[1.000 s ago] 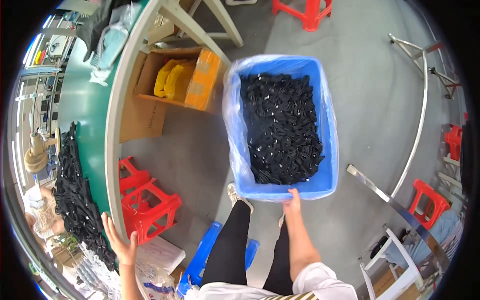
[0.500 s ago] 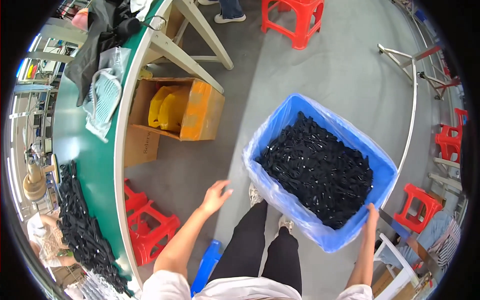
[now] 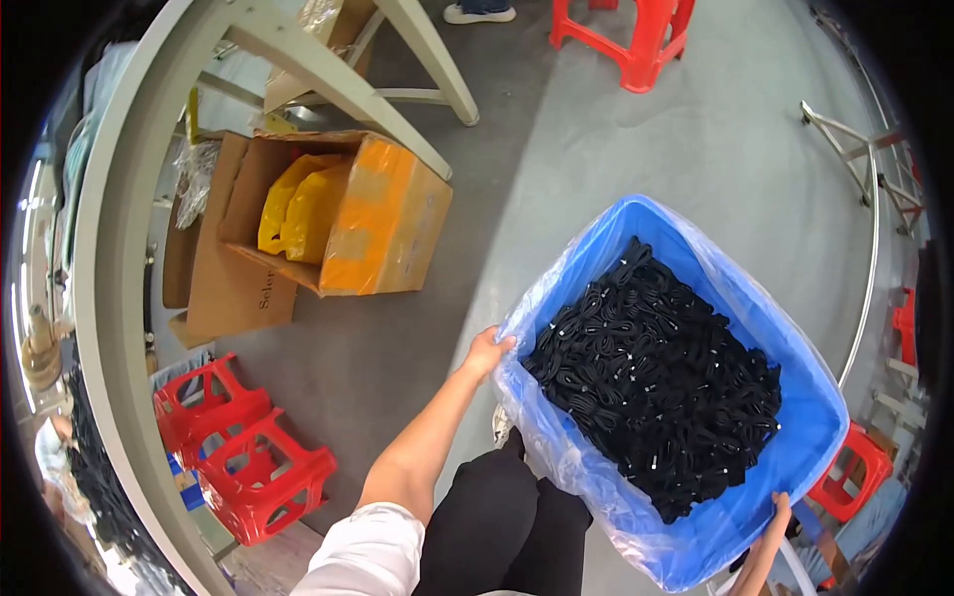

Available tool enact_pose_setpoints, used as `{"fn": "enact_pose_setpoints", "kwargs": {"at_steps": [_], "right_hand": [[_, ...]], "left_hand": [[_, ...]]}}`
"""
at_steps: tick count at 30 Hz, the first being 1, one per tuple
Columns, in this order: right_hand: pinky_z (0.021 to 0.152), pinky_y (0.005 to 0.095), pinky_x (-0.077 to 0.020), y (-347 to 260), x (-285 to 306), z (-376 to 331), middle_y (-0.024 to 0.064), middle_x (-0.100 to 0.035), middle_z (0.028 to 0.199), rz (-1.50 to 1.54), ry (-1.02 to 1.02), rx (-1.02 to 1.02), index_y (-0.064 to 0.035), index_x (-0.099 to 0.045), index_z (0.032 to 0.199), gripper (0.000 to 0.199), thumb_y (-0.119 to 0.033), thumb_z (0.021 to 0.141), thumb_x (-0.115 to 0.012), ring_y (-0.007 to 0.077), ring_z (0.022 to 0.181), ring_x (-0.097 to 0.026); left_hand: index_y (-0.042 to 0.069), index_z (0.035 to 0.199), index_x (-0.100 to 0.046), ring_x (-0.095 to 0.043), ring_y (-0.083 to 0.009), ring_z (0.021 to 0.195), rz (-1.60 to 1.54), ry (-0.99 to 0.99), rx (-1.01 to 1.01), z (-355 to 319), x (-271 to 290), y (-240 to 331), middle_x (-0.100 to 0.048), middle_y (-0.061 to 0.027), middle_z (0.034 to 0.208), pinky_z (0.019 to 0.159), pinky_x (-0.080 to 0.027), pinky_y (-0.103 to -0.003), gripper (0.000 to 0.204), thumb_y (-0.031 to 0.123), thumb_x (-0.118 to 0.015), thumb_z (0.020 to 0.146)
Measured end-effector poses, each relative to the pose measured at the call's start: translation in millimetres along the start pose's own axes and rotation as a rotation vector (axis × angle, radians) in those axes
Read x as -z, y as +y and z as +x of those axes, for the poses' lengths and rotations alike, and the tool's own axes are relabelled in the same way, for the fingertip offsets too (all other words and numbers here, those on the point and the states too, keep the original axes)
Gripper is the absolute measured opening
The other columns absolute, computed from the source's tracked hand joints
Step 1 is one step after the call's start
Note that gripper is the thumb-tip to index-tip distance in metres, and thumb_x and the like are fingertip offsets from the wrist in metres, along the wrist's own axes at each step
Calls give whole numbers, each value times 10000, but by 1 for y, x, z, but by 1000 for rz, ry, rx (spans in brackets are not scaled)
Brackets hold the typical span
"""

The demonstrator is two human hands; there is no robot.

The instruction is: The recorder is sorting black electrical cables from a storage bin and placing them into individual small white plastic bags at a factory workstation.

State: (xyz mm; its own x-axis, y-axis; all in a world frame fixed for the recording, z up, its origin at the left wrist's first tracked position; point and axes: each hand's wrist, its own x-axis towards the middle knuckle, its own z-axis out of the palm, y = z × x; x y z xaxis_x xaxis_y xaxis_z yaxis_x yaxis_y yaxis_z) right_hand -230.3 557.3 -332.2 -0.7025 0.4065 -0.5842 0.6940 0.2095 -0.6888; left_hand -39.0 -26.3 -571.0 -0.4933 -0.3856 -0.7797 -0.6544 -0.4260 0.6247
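Observation:
A blue plastic bin (image 3: pixel 800 462), lined with a clear plastic bag (image 3: pixel 576 452), is full of small black coiled cords (image 3: pixel 656 382) with tiny shiny tips. My left hand (image 3: pixel 488 353) is closed on the bin's left rim and the bag folded over it. At the near right rim my right hand (image 3: pixel 779 515) grips the edge, its thumb side showing and the other fingers hidden. The bin sits tilted askew in front of my legs; whether it touches the floor cannot be seen.
Left of me runs a table edge (image 3: pixel 87 248), with black cords on the tabletop. Beneath it are an open carton (image 3: pixel 388 233) holding yellow bags and red stools (image 3: pixel 268 477). Another red stool (image 3: pixel 651 45) stands ahead, a metal rack (image 3: pixel 870 248) to the right. Someone's shoe (image 3: pixel 479 15) shows beyond.
My left hand, open and apart from the bin before, now holds its left rim. The view has shifted lower and closer, and the bin appears larger and farther right.

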Motion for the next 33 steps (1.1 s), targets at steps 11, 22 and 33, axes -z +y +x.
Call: {"fn": "enact_pose_setpoints", "kwargs": {"at_steps": [11, 22, 33], "right_hand": [[912, 424, -439, -90, -4, -17, 148, -599, 1095, -429, -252, 145, 31, -592, 1126, 549, -457, 875, -584, 280, 1005, -554], [953, 386, -425, -299, 41, -206, 135, -587, 1154, -500, -382, 240, 54, -585, 1203, 482, -337, 922, -565, 256, 1075, -530], [896, 359, -444, -512, 125, -431, 121, -597, 1113, -404, -520, 679, 36, -585, 1205, 467, -338, 926, -568, 235, 1030, -545]], "left_hand": [[52, 1151, -593, -640, -344, 990, 297, 390, -111, -122, 38, 33, -665, -205, 1034, 854, -488, -413, 338, 79, -614, 815], [29, 1114, -591, -627, -339, 1005, 238, 462, -156, -407, 92, 153, -654, -201, 1036, 855, -485, -416, 333, 99, -628, 790], [19, 1010, -614, -593, -199, 825, -199, 481, -384, -665, 114, 238, -621, -105, 879, 706, -480, -346, 260, 69, -612, 755]]}}
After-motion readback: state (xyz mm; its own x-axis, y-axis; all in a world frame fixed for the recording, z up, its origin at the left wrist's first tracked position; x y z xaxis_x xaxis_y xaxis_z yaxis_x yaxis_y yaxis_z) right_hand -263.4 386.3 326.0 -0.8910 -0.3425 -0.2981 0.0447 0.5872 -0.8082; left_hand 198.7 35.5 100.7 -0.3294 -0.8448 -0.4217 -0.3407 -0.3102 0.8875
